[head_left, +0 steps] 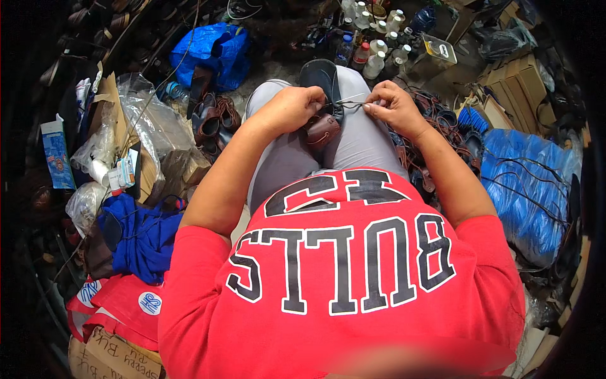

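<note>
A dark shoe with a brown leather part [322,130] and a black part [319,76] is propped between my grey-trousered knees. My left hand [294,107] is closed at the shoe's left side, thumb and fingers pressed together; what they pinch is too small to make out. To the right of the shoe, my right hand [398,108] pinches a thin dark shoelace [355,105], which runs back to the shoe. A thin, pale, straight sliver [348,98] shows beside the lace; its kind is unclear.
Bottles [377,49] cluster at the far right of centre. Brown shoes [214,120] lie left of my knees, more dark shoes [435,126] on the right. A blue bag [211,55] lies far left, a plastic-wrapped blue bundle [527,189] at right, blue cloth [142,237] near left.
</note>
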A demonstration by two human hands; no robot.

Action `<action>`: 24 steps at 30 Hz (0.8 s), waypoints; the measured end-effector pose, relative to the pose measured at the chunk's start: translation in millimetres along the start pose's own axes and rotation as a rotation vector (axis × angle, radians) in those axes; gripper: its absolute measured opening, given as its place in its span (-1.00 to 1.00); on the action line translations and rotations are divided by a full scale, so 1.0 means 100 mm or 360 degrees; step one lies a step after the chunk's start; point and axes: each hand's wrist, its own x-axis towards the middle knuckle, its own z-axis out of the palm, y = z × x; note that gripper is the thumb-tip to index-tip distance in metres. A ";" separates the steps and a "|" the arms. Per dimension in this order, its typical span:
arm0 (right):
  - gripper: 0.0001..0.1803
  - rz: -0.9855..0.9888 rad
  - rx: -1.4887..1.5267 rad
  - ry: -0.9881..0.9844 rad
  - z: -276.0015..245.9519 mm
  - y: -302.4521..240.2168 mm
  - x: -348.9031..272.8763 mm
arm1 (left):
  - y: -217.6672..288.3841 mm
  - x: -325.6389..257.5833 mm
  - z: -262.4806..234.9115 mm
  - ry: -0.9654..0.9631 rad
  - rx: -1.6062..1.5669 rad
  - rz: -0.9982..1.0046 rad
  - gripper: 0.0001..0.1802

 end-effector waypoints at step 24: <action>-0.90 -0.0900 -0.1403 -0.0580 0.11 -0.53 0.48 | -0.12 -0.21 -0.10 0.0207 0.0505 0.0466 -0.85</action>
